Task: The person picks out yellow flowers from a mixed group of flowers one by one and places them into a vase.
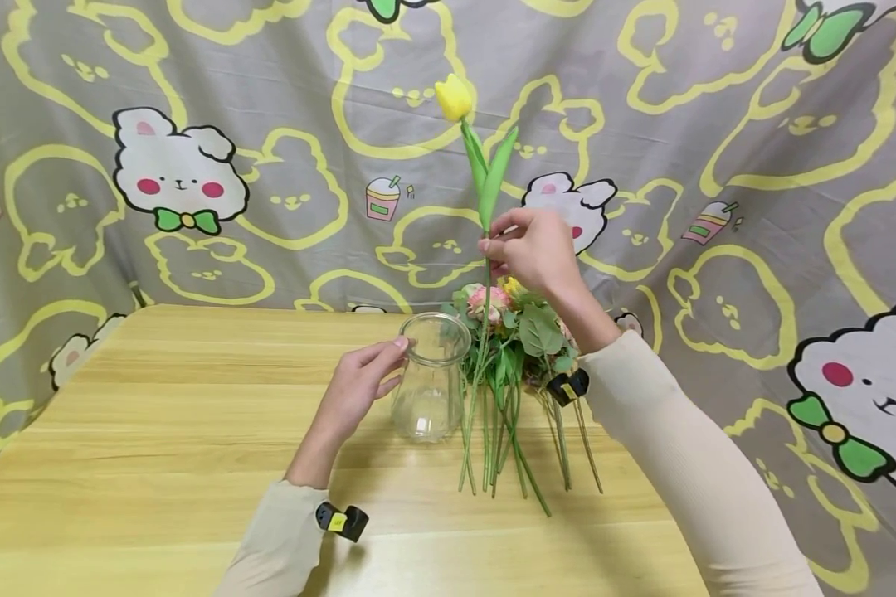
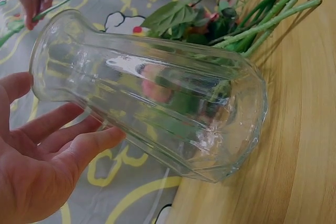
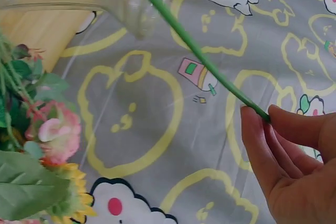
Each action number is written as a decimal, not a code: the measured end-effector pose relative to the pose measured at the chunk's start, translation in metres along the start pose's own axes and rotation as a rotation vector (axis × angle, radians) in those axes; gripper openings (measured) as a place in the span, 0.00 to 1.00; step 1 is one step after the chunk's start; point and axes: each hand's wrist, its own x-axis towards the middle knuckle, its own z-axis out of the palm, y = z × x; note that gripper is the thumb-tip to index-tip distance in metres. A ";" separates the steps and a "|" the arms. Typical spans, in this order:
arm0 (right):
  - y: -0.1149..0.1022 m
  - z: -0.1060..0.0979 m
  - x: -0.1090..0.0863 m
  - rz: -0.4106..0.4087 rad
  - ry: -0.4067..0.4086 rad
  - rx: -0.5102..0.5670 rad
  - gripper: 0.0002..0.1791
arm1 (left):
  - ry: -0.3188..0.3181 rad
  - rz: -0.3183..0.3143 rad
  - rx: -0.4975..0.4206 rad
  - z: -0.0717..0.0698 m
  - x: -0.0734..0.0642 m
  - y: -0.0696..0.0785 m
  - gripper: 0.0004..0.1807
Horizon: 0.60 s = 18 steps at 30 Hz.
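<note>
Above the table (image 1: 179, 431), up and to the right of the vase (image 1: 429, 398), one tulip (image 1: 493, 184) is held by the right hand (image 1: 533, 249), its thumb and fingertips pinched together on the stem just below the leaves. The tulip's long axis runs close to vertical: its single yellow bloom (image 1: 454, 98) points up, the top leaning a little left in the head view, with two leaves rising beneath it. The stem drops in front of the bunch (image 1: 539, 330), where I cannot tell its lower end from the other stems. One vase, of clear glass, stands upright near the far edge, mouth up, its long axis also near vertical. The left hand (image 1: 362, 381) is partly open, fingers spread and loosely bent, their tips touching the vase about its rim and neck from the left side. One bunch lies just right of the vase, blooms toward the far edge and stems toward the person; at least one pink and one yellow bloom show, and the stems overlap too much for a sure count. Two pale sleeves (image 1: 664, 431) bear one black device (image 1: 567, 386) each. On the grey cloth (image 1: 284, 99) behind, three printed cups show, the leftmost cut by the picture's edge.
</note>
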 end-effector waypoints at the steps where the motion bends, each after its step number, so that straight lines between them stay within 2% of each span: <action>1: -0.003 -0.001 0.002 -0.001 0.005 0.010 0.08 | 0.000 0.001 -0.001 0.000 0.000 0.000 0.30; 10: -0.025 -0.003 0.011 -0.015 0.023 0.025 0.08 | -0.009 0.008 -0.004 0.001 0.002 0.001 0.32; 18: -0.016 0.023 0.004 -0.099 0.022 -0.027 0.06 | -0.007 0.006 -0.004 -0.001 0.004 -0.002 0.31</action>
